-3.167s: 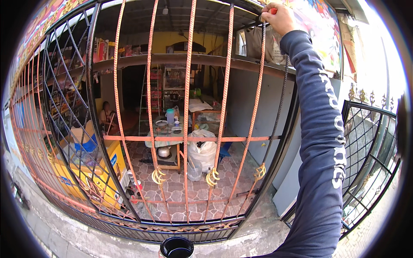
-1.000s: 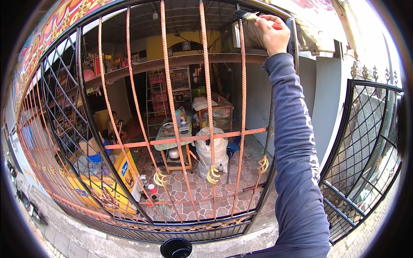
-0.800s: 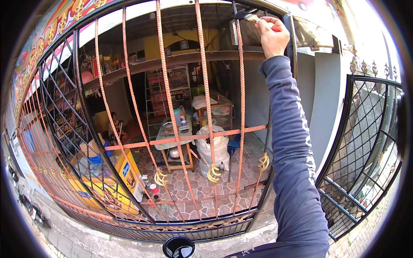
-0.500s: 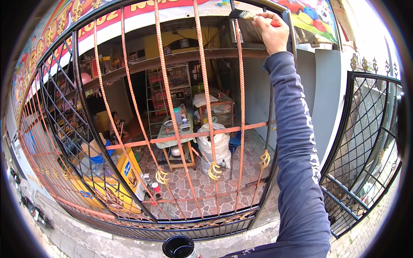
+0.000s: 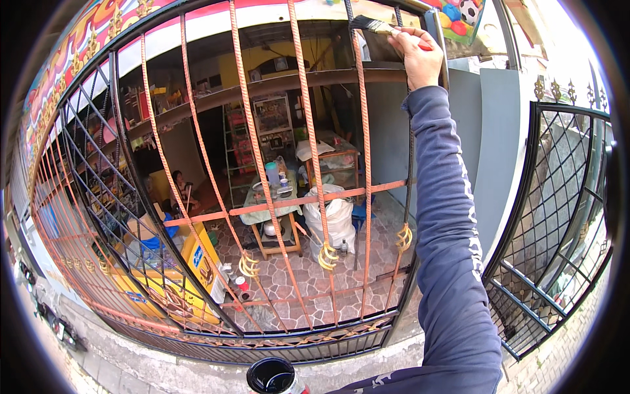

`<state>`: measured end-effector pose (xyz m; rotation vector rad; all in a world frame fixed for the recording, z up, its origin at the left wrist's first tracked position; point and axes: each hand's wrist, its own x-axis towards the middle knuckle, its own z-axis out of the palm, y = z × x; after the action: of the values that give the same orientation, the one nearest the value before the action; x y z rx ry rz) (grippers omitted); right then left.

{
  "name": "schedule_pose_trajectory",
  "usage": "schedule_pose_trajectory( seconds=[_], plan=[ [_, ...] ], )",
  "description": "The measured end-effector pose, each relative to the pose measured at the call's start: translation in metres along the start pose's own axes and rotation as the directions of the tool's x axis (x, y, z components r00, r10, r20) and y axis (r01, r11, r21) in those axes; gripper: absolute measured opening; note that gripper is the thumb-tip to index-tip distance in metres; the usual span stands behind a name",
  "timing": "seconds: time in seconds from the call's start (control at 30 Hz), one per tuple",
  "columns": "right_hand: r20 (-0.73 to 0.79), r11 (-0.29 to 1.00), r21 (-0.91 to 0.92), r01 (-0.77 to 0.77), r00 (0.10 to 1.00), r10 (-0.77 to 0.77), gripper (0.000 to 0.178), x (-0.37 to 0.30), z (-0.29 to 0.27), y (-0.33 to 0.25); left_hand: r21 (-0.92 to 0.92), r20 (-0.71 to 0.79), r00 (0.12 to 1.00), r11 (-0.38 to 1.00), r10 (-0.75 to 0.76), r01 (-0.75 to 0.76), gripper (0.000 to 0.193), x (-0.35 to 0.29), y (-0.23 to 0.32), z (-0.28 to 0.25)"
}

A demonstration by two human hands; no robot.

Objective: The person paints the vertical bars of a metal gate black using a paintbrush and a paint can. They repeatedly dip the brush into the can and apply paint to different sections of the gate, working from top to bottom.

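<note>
Black inside, an open round can (image 5: 271,366) is showing at the lower edge while the navy-sleeved right hand (image 5: 420,58) is gripping a red-handled, black-bristled paintbrush (image 5: 375,25) at the black upper end of a ribbed orange metal bar (image 5: 362,98), beyond which a bulging white sack (image 5: 338,220) is resting indoors.

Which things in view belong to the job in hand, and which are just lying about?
In the job:
- paintbrush, in the right hand
- open can, black inside
- ribbed reddish bar, dark near its top

Lying about:
- white sack
- yellow box
- blue jug
</note>
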<state>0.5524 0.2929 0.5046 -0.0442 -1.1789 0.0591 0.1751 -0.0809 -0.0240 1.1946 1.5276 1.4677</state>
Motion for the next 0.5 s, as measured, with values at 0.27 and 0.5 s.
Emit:
schedule_pose_trajectory(
  seconds=[0.27, 0.5],
  plan=[
    [-0.067, 0.998, 0.001, 0.066, 0.996, -0.066, 0.017, -0.009, 0.007, 0.007, -0.123, 0.014, 0.999, 0.991, -0.048, 0.049, 0.079, 0.002, 0.010, 0.006],
    [-0.111, 0.998, 0.058, 0.033, 0.994, -0.026, 0.022, -0.015, 0.000, 0.003, -0.094, 0.029, 0.996, 0.992, -0.080, 0.082, 0.082, 0.006, 0.007, 0.003]
  ],
)
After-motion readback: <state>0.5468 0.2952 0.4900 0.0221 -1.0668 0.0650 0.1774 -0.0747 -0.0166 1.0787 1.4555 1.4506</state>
